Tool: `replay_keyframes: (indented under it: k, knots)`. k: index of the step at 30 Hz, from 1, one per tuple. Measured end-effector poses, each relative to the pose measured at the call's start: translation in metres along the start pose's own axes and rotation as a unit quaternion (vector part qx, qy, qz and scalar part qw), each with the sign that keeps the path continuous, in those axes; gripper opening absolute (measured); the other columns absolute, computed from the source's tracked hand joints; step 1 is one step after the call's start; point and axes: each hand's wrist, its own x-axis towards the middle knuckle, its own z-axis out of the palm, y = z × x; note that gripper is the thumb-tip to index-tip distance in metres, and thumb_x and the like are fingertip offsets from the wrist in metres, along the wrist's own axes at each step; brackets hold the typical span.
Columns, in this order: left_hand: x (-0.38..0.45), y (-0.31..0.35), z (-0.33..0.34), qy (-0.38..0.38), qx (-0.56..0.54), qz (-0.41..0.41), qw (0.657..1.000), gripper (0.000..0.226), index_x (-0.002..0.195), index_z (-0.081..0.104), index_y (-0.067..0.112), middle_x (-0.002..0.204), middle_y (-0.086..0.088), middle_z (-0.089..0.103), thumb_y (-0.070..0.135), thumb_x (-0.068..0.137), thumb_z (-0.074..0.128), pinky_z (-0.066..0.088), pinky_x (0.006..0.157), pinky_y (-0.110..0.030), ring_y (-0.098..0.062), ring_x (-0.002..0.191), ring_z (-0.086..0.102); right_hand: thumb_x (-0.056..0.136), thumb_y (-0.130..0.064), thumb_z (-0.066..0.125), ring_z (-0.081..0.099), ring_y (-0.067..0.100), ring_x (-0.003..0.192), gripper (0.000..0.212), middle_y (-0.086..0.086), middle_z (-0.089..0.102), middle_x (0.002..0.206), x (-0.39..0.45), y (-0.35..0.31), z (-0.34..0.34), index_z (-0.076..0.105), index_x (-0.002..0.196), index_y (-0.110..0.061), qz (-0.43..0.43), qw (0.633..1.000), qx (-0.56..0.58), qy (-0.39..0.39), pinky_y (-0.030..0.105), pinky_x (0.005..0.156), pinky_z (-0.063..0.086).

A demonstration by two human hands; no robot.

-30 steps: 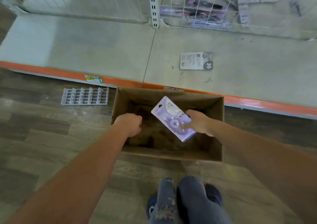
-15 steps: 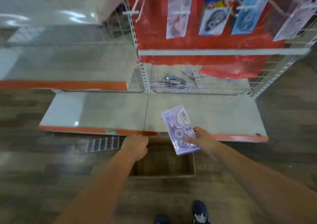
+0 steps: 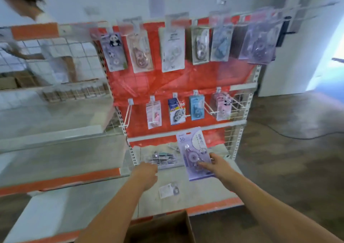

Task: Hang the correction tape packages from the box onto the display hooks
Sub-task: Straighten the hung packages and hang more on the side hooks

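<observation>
Left hand [image 3: 148,173] — raised ahead of the body, fingers curled loosely inward, holding nothing so far as the view shows. A second ago it hung over the brown cardboard box [image 3: 167,227]; it has since come up level with the lower shelf.

Right hand [image 3: 216,165] — pinches the lilac correction tape package printed "36" [image 3: 195,154] at its lower half, thumb across the front, card upright with its hang-hole uppermost. A second ago this package was just clear of the box mouth; now it is lifted in front of the white base shelf with orange edge [image 3: 204,190], below the lower row of hooks.

Change of view — the head has tipped up from the box to the red-backed wire display panel [image 3: 163,86], so both rows of hooks are in sight, though blurred.

Lower row, left to right:
- bare white wire hook [image 3: 126,116], nothing on it
- pink package [image 3: 154,115]
- blue-and-white package [image 3: 176,111]
- light blue package [image 3: 197,107]
- pink panda packages [image 3: 222,104]

Upper row, far right — hanging lilac packages [image 3: 259,43], seemingly the matching kind; blur prevents certainty.

Loose grey-white package [image 3: 169,190] lies flat on the base shelf.

Assessment — pick-up is done, carry is under way, hanging not yet done. Likely destination is the matching upper-right hook, or the bare one.
</observation>
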Motion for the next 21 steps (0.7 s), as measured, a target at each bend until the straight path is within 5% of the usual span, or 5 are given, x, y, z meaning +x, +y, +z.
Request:
replay_keyframes:
  k: [4, 11, 14, 16, 21]
  knots:
    - [0.01, 0.016, -0.041, 0.06, -0.006, 0.023, 0.998, 0.032, 0.123, 0.057, 0.021, 0.127, -0.003, 0.058, 0.024, 0.094, 0.045, 0.043, 0.096, -0.033, -0.023, 0.119, 0.053, 0.083, -0.006, 0.07, 0.068, 0.032, 0.092, 0.026, 0.013, 0.072, 0.1, -0.012, -0.026, -0.044, 0.063, 0.108, -0.007, -0.025, 0.997, 0.043, 0.054, 0.046, 0.084, 0.052]
    - [0.047, 0.052, -0.1, 0.1, 0.002, 0.084, 0.991, 0.033, 0.125, 0.053, 0.022, 0.128, -0.003, 0.057, 0.032, 0.094, 0.046, 0.044, 0.094, -0.034, -0.023, 0.119, 0.051, 0.088, -0.006, 0.064, 0.064, 0.002, 0.054, 0.005, 0.006, 0.067, 0.082, -0.011, -0.076, -0.127, 0.06, 0.088, -0.01, -0.091, 0.983, 0.058, 0.146, 0.013, 0.047, 0.047]
    - [0.067, 0.073, -0.123, 0.127, 0.009, 0.096, 0.987, 0.033, 0.124, 0.054, 0.021, 0.125, -0.004, 0.058, 0.034, 0.095, 0.045, 0.045, 0.094, -0.034, -0.023, 0.117, 0.052, 0.089, -0.01, 0.062, 0.068, 0.005, 0.061, 0.009, 0.008, 0.068, 0.089, 0.002, -0.099, -0.161, 0.06, 0.098, -0.009, -0.117, 0.978, 0.073, 0.156, 0.017, 0.053, 0.052]
    - [0.084, 0.088, -0.139, 0.14, 0.003, 0.097, 0.985, 0.033, 0.124, 0.053, 0.023, 0.126, -0.003, 0.057, 0.036, 0.095, 0.046, 0.044, 0.092, -0.032, -0.022, 0.117, 0.052, 0.088, -0.013, 0.064, 0.07, 0.017, 0.078, 0.015, 0.01, 0.071, 0.097, 0.014, -0.115, -0.184, 0.061, 0.103, -0.01, -0.136, 0.97, 0.115, 0.165, 0.03, 0.074, 0.058]
    - [0.129, 0.132, -0.185, 0.174, -0.009, 0.097, 0.98, 0.033, 0.125, 0.053, 0.025, 0.129, -0.001, 0.056, 0.035, 0.095, 0.045, 0.045, 0.094, -0.033, -0.022, 0.119, 0.052, 0.087, -0.018, 0.065, 0.066, 0.032, 0.099, 0.03, 0.016, 0.07, 0.108, 0.049, -0.153, -0.245, 0.06, 0.113, -0.004, -0.16, 0.954, 0.199, 0.155, 0.047, 0.093, 0.051]
